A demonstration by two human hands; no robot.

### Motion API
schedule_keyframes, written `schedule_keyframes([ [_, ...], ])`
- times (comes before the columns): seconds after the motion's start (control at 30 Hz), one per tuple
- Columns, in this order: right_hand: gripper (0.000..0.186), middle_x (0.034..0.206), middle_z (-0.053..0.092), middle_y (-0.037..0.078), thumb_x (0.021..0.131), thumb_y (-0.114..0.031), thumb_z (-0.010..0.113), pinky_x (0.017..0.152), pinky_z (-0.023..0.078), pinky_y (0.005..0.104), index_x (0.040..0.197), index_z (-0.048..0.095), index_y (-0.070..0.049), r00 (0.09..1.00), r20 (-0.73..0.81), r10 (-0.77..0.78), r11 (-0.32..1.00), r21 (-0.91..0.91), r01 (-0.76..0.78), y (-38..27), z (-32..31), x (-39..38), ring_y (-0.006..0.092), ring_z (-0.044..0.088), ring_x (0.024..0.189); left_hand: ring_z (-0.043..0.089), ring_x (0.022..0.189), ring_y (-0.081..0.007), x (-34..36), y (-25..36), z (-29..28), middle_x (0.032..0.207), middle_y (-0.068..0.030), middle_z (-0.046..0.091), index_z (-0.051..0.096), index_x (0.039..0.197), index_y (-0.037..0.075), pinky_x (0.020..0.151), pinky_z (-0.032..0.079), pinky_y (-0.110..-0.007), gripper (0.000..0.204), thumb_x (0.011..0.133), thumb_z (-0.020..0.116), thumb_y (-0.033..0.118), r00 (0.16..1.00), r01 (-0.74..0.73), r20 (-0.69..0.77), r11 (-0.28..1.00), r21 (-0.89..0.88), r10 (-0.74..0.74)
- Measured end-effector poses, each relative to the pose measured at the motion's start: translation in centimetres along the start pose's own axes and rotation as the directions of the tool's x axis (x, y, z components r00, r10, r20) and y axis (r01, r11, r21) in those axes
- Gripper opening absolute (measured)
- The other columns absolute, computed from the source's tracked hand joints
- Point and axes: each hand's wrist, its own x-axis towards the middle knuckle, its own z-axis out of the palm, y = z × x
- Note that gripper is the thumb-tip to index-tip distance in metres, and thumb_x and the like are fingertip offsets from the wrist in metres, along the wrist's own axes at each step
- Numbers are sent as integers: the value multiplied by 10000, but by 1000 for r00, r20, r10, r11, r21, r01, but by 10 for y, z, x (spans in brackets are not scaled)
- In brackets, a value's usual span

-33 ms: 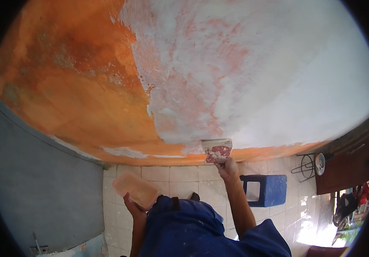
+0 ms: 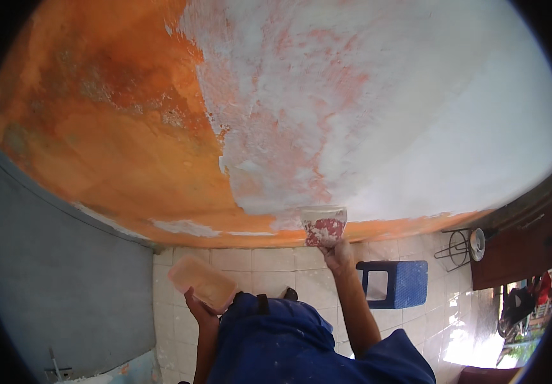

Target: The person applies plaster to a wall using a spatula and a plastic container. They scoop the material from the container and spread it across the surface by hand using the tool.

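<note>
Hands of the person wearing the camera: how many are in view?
2. The left hand is at lower left, holding the pink tub; the right hand is right of centre, holding the scraper at the wall. Some fingers are hidden.

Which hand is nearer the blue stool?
Right. The right hand, holding the scraper, appears just left of the stool; the left hand, holding the pale container, is farther left.

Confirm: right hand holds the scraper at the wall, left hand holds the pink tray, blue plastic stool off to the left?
Wrong side: the head view shows the blue plastic stool off to the right. The right hand holds the scraper at the wall, left hand the pink tray.
</note>
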Motion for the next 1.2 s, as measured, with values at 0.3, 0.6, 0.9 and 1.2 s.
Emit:
schedule_keyframes([
  [0.3,258,1197,532,235,942,-140,466,822,559,444,1150,456,14,953,-96,287,957,-17,-290,143,-115,101,366,596,1028,493,1168,-308,-7,2,-9,1272,-136,482,361,1356,65,960,417,-432,653,834,520,424,1000,-1,29,1000,27,1],
  [0.6,299,1163,534,210,900,-32,478,805,567,463,1193,431,5,993,84,78,996,-55,-74,137,-123,168,358,596,1015,484,1186,-317,-18,12,-26,1296,-148,480,372,1349,49,975,407,-433,681,823,533,450,998,-62,-15,997,48,62],
  [0.9,458,1168,554,198,806,119,460,867,553,409,1256,426,42,999,-27,47,995,93,-45,35,4,20,336,597,1048,493,1173,-315,-15,13,-18,1281,-143,486,369,1351,66,967,417,-431,663,831,517,449,999,-35,-10,998,49,35],
  [1.2,430,1171,553,177,854,97,449,852,557,399,1266,440,-28,962,46,269,962,29,-270,112,-84,55,319,606,1037,484,1189,-326,-11,19,-10,1308,-157,469,359,1356,38,980,405,-438,680,822,527,425,1000,-22,-5,999,38,23],
])
